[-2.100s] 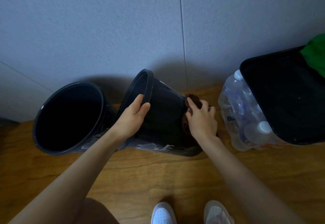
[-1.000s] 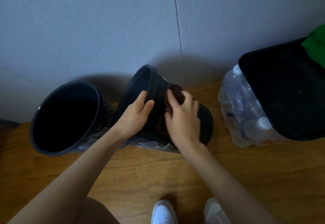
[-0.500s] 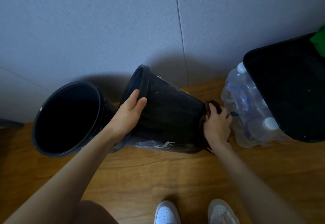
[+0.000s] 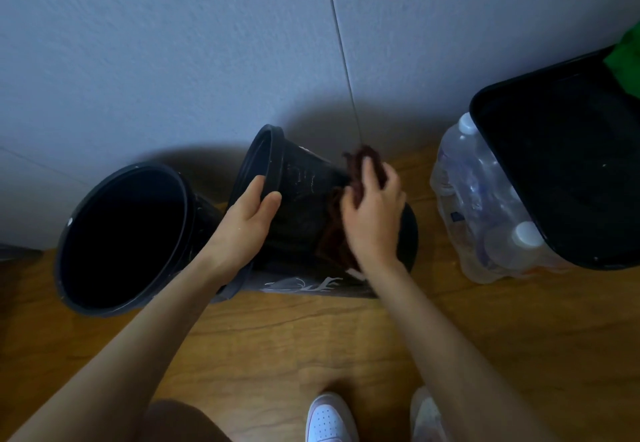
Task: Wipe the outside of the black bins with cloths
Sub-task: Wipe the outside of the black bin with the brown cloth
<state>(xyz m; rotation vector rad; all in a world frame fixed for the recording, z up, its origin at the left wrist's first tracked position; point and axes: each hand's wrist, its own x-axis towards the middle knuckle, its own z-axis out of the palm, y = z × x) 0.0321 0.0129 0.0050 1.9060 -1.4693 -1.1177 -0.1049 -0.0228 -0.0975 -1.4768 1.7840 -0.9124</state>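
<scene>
I observe the tipped black bin [image 4: 304,195] on the wood floor [image 4: 311,337] by the wall, mouth turned leftward. The left hand [image 4: 247,225] grips its rim, fingers over the lip and thumb on the outer wall. The right hand [image 4: 374,219] holds a dark brown cloth [image 4: 334,233] with its fingers bent round it, pressed against the bin's outside near the base. A second black bin [image 4: 86,213] stands just beside it on the left, and a bottle pack [image 4: 481,206] sits to the right.

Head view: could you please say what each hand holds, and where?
The left hand grips the tilted black bin by its rim; the right hand holds a bunched brown cloth against the bin's side.
</scene>
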